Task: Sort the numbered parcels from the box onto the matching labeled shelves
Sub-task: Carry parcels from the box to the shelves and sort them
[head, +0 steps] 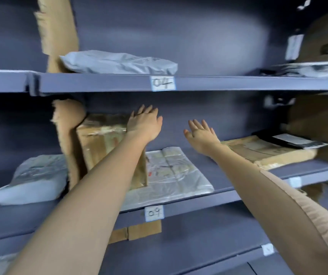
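- Cardboard, brown and wrapped in clear tape, makes up the upright rectangular parcel (103, 147) standing on the blue-grey metal shelf tagged 09 (228, 171), toward its left end, hard against a ragged cardboard divider (66, 135).
- It looks stiff and moderately weighty, and the tape could be slick; I would take it by two opposite side faces, not by the top edge.
- Left hand (144, 122) is spread flat, fingers straight, at the parcel's upper right corner; whether it touches the box or hovers just past it I cannot tell. It holds nothing.
- Right hand (200, 133) is likewise open, fingers fanned, in the free air of the bay to the right of the parcel, holding nothing.
- Just right of the box, partly under it, lies a flat clear plastic mailer (175, 171), soft and slippery, easy to drag along.
- Farther right lies a flat brown padded envelope (268, 151) with a dark slim packet (290, 140) on top.
- Handwritten white label 09 (154, 213) marks this shelf's near edge; label 04 (163, 83) marks the shelf above, where a grey poly bag (119, 62) lies.
- Another grey poly bag (32, 179) sits in the bay to the left.
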Available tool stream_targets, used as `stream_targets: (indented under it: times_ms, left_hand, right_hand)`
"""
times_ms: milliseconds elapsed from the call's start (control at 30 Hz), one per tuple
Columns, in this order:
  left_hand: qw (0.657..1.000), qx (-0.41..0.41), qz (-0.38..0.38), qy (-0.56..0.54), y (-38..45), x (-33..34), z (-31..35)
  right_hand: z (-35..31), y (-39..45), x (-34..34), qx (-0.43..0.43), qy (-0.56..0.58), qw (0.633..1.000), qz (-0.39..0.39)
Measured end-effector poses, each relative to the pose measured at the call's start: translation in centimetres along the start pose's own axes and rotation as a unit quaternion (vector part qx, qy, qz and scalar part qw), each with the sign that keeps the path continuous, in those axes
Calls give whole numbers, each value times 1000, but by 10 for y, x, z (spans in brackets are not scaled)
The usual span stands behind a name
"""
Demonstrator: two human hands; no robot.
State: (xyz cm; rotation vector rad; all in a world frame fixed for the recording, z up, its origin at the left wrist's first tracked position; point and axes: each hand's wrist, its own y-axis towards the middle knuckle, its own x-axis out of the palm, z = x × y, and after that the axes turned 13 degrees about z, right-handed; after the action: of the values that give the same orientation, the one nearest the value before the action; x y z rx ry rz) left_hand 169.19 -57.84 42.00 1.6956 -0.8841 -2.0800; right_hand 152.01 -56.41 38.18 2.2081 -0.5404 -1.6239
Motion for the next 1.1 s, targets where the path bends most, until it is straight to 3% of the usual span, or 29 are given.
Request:
stream_targets:
  times_ms: [333, 667, 1100]
  left_hand:
    - [974, 171, -104, -107, -15, 77, 235]
    - [919, 302, -174, -185, -93, 102, 519]
    - [827, 426, -277, -240, -172, 116, 725]
  right_hand:
    - [214, -73, -91, 183, -58, 980, 45]
    - [428, -189, -205, 345, -105, 925, 122]
    - [578, -325, -284, 519, -144, 830, 143]
